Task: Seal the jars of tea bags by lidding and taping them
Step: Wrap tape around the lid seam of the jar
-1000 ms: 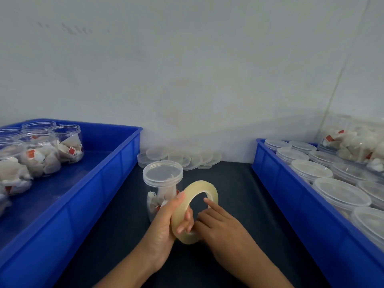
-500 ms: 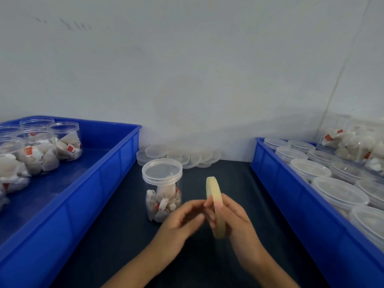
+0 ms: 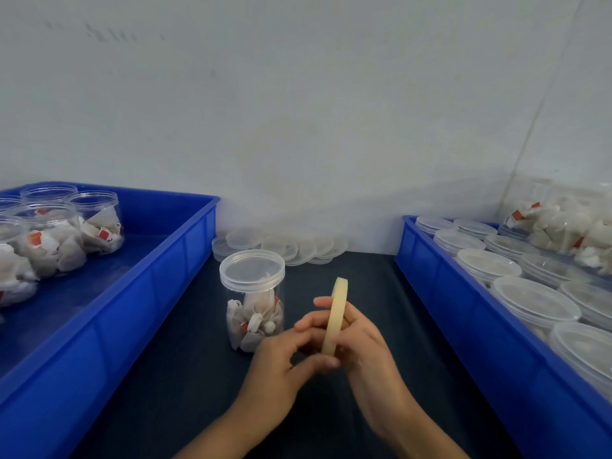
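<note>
Two hands (image 3: 331, 349) around thin, pale tape ring (image 3: 336, 313) beside clear lidded jar (image 3: 253, 293).

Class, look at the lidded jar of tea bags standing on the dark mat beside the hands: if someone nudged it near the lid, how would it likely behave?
The lidded jar is tall for its base, so a high push would probably tip it rather than slide it. It looks like thin clear plastic, only part filled with tea bags, so it is likely light. On its side, its round wall would probably let it roll.

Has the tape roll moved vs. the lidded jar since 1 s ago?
Yes. The tape roll has shifted right, away from the lidded jar, and turned from face-on to edge-on, held by both hands.
</note>
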Demonstrator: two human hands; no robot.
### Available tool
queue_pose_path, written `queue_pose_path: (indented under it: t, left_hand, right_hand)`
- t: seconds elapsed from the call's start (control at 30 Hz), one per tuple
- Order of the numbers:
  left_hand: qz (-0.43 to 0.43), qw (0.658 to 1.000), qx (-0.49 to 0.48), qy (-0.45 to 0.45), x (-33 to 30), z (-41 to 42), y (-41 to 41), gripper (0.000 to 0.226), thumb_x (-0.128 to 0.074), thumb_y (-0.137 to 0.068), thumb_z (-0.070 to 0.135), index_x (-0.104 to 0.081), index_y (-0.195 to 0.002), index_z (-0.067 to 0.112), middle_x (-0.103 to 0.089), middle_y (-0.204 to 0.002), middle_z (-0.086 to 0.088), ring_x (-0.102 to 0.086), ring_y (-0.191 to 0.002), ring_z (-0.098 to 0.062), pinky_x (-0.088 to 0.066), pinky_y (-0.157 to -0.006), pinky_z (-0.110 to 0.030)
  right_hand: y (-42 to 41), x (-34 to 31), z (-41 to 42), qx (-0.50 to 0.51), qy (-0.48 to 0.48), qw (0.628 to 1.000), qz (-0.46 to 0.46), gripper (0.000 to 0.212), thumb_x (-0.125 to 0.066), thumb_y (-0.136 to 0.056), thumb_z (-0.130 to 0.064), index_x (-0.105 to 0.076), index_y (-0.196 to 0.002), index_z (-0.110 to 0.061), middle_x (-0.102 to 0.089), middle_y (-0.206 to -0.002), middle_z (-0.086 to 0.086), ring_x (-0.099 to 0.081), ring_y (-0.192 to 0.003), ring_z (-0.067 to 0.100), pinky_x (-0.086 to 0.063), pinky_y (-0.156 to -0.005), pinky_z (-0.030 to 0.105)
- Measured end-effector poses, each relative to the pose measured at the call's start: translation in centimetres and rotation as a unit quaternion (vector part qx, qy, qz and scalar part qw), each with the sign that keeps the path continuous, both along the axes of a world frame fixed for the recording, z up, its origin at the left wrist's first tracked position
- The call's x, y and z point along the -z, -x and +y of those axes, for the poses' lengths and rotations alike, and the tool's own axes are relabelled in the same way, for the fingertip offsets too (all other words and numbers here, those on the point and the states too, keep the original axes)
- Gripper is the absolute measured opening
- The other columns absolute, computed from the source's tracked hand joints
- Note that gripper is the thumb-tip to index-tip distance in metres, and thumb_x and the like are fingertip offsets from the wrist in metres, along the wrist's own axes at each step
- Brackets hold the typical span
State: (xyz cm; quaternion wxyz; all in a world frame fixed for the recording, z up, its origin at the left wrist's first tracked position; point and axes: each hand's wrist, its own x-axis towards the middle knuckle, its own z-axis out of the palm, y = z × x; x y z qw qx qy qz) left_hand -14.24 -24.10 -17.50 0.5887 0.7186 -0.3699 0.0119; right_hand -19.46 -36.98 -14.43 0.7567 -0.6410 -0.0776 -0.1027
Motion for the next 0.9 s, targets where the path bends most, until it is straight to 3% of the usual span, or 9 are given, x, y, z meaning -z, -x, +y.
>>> queue_pose_path:
  t: [0.07,0.17,0.3,0.43,0.53,0.67,0.77,0.9]
  left_hand:
    - [0.05,0.998,0.003,0.048,-0.4,0.0,0.1,0.015,-0.067,-0.076,0.028,-0.073,-0.089,0.026,-0.074,-0.09,0.014,-0.068,-0.088,-0.001,-0.049,-0.076,-0.01]
    - [0.093,0.993,0.025,0.062,-0.4,0.4,-0.2,0.029,-0.071,-0.07,0.029,-0.073,-0.096,0.017,-0.075,-0.092,0.007,-0.07,-0.088,-0.006,-0.052,-0.075,-0.013]
    - [-0.011,0.999,0.029,-0.044,-0.1,0.6,-0.6,0.045,-0.08,-0.076,0.012,-0.064,-0.114,0.03,-0.068,-0.109,0.019,-0.063,-0.103,-0.002,-0.047,-0.088,-0.012]
    - [-0.045,0.998,-0.002,-0.032,0.1,0.2,-0.4,0.042,-0.076,-0.078,0.005,-0.058,-0.105,0.032,-0.066,-0.107,0.023,-0.061,-0.106,0.002,-0.044,-0.09,-0.01]
    - [-0.014,0.999,-0.026,0.033,0.1,-0.3,0.1,0.036,-0.079,-0.075,0.01,-0.055,-0.098,0.024,-0.069,-0.101,0.013,-0.067,-0.097,-0.006,-0.051,-0.084,-0.016]
    - [0.005,0.991,-0.063,0.121,-0.6,-0.7,0.7,0.04,-0.075,-0.068,0.035,-0.05,-0.092,0.013,-0.071,-0.094,0.005,-0.07,-0.086,-0.015,-0.055,-0.074,-0.021]
    - [-0.003,0.992,-0.065,0.112,-0.7,-0.4,0.6,0.045,-0.072,-0.066,0.043,-0.051,-0.092,0.012,-0.071,-0.094,0.009,-0.069,-0.085,-0.013,-0.055,-0.073,-0.02]
    - [-0.032,0.995,-0.053,0.075,-0.5,-0.3,0.4,0.038,-0.076,-0.07,0.036,-0.052,-0.093,0.018,-0.07,-0.098,0.011,-0.07,-0.087,-0.013,-0.056,-0.074,-0.025]
  right_hand:
    - [-0.1,0.3,0.4,-0.007,0.013,1.0,0.016,0.035,-0.038,-0.089,0.004,-0.051,-0.12,-0.005,-0.071,-0.107,0.01,-0.067,-0.103,0.023,-0.053,-0.089,0.036]
    - [-0.3,0.5,0.6,-0.018,-0.014,0.999,0.026,0.037,-0.034,-0.09,0.007,-0.052,-0.12,-0.005,-0.07,-0.113,0.009,-0.065,-0.109,0.022,-0.054,-0.091,0.038]
    - [-0.4,0.0,-0.3,-0.016,-0.132,0.991,0.02,0.045,-0.041,-0.081,0.001,-0.046,-0.126,-0.001,-0.068,-0.119,0.015,-0.063,-0.113,0.027,-0.054,-0.092,0.043]
    - [-0.4,-0.5,-1.1,-0.025,-0.199,0.979,0.025,0.05,-0.041,-0.083,-0.011,-0.043,-0.132,-0.006,-0.066,-0.122,0.016,-0.062,-0.117,0.025,-0.041,-0.102,0.047]
    - [-0.3,-0.7,-0.9,-0.035,-0.17,0.984,0.04,0.043,-0.04,-0.089,-0.019,-0.045,-0.131,-0.01,-0.067,-0.12,0.015,-0.064,-0.113,0.026,-0.048,-0.091,0.043]
    - [-0.3,0.2,0.2,-0.018,-0.104,0.993,0.061,0.037,-0.033,-0.093,-0.001,-0.054,-0.123,-0.007,-0.071,-0.111,0.013,-0.068,-0.103,0.027,-0.058,-0.079,0.031]
    - [0.0,-0.1,0.6,-0.024,-0.131,0.989,0.062,0.038,-0.033,-0.089,0.004,-0.056,-0.12,-0.003,-0.071,-0.109,0.014,-0.069,-0.102,0.027,-0.058,-0.08,0.032]
    - [0.3,-0.5,0.2,-0.025,-0.17,0.983,0.071,0.037,-0.044,-0.085,-0.021,-0.059,-0.112,-0.001,-0.071,-0.105,0.018,-0.07,-0.095,0.029,-0.059,-0.074,0.034]
